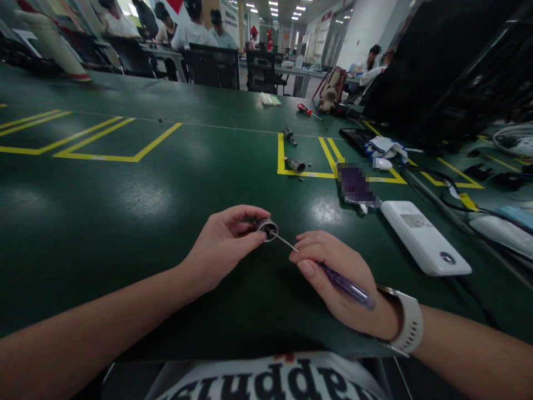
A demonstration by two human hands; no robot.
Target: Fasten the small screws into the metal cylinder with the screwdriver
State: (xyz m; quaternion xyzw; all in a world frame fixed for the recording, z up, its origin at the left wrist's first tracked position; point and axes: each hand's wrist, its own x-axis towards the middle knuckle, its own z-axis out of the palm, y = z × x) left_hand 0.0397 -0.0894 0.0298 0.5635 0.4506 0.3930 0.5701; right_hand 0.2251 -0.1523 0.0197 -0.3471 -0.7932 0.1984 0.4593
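Between the thumb and fingers of my left hand is a small round metal connector, its open dark face turned toward the right. My right hand is closed around a screwdriver with a purple see-through handle. Its thin shaft points up and left, and the tip reaches the connector's open face; whether it sits in a screw is too small to tell. Farther off, two similar metal parts lie by the yellow tape: one connector piece and another piece. Tiny dark bits lie near them.
On the right are a white power bank with a cable, a pixelated phone-like item, a white-and-blue cloth and more cables. A red screwdriver and a backpack lie farther back. Several people sit at distant tables.
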